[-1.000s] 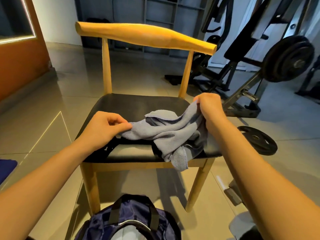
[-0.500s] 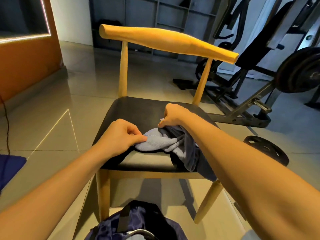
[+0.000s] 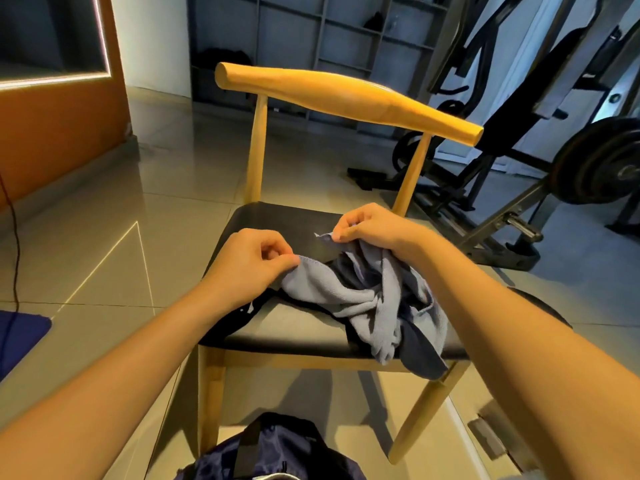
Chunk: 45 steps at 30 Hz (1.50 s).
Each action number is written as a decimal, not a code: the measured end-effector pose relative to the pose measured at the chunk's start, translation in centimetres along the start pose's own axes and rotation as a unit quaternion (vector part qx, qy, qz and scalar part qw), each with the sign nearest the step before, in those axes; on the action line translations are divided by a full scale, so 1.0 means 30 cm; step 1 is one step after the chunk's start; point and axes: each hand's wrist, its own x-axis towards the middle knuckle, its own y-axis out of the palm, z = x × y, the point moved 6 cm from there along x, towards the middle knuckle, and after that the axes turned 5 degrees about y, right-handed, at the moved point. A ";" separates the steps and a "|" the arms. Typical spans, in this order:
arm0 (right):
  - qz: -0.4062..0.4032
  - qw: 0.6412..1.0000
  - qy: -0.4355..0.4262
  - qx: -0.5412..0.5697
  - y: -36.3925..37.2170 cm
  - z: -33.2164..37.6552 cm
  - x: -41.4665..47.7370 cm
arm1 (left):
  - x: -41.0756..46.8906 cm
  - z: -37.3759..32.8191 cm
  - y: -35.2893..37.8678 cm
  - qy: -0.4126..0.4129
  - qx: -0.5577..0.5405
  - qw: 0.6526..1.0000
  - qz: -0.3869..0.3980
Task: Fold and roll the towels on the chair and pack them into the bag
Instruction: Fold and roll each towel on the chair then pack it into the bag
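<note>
The left hand [image 3: 252, 263] pinches one edge of a soft grey towel [image 3: 341, 294] at centre frame; the right hand [image 3: 369, 226] pinches another corner just above it. The towel lies crumpled over a darker cloth [image 3: 420, 355] that droops off the seat's front right edge. Both rest on the chair [image 3: 346, 98], which has a black padded seat and a rounded wooden back. A navy bag [image 3: 277, 452] with a black strap sits at bottom centre on glossy tiles. A barbell plate [image 3: 595, 161] stands at right.

Dim, warm-lit wide-angle view, glossy floor [image 3: 104, 216] glare, bowed edges.
</note>
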 end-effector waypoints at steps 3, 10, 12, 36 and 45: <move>0.085 0.994 -0.020 0.058 -0.002 0.049 -0.089 | 0.009 -0.053 -0.025 0.071 -0.023 0.997 -0.034; 0.127 0.979 -0.055 0.152 0.005 0.092 -0.171 | 0.002 -0.124 -0.034 0.112 -0.118 0.985 -0.058; 0.145 0.976 -0.055 0.155 0.014 0.101 -0.187 | 0.001 -0.135 -0.030 0.108 -0.132 0.984 -0.047; -0.343 0.903 0.149 0.210 -0.270 -0.087 -0.269 | 0.021 -0.006 -0.210 -0.059 -0.129 0.964 -0.224; -0.205 0.934 0.081 0.282 -0.202 -0.127 -0.276 | 0.020 0.123 -0.219 -0.122 -0.138 0.957 -0.226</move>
